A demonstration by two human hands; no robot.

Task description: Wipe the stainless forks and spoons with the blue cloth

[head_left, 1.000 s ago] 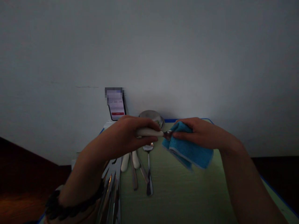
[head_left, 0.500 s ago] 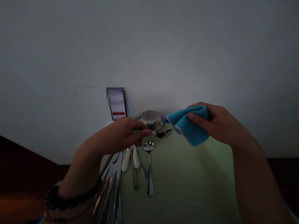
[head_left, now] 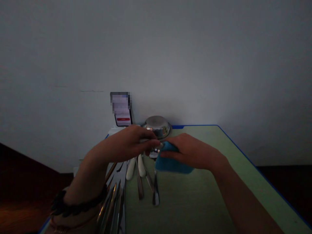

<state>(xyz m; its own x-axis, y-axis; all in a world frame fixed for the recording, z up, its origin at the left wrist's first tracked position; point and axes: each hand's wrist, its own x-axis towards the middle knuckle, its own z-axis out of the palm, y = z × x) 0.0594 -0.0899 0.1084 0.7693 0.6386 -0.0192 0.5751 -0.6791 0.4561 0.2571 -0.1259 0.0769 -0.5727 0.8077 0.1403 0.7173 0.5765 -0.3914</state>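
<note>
My left hand [head_left: 133, 143] is closed around the white handle of a utensil, held just above the row of cutlery. My right hand [head_left: 190, 151] grips a folded blue cloth [head_left: 170, 164] and presses it against the utensil's metal end, right beside my left fingertips. The utensil's head is hidden behind the cloth and fingers. Below the hands lie a steel spoon [head_left: 155, 182], two white-handled pieces [head_left: 131, 169] and other steel cutlery [head_left: 140, 185] on the pale green mat [head_left: 195, 201].
An upturned steel bowl [head_left: 157, 125] stands at the back of the table by the wall. A phone [head_left: 122, 112] leans upright to its left. Several long metal utensils [head_left: 114, 201] lie at the mat's left edge. The table has a blue rim [head_left: 243, 152].
My right hand lifted the cloth up and to the right away from the utensil, then came back down and left to press it on the utensil's end again. My left hand stayed nearly still.
</note>
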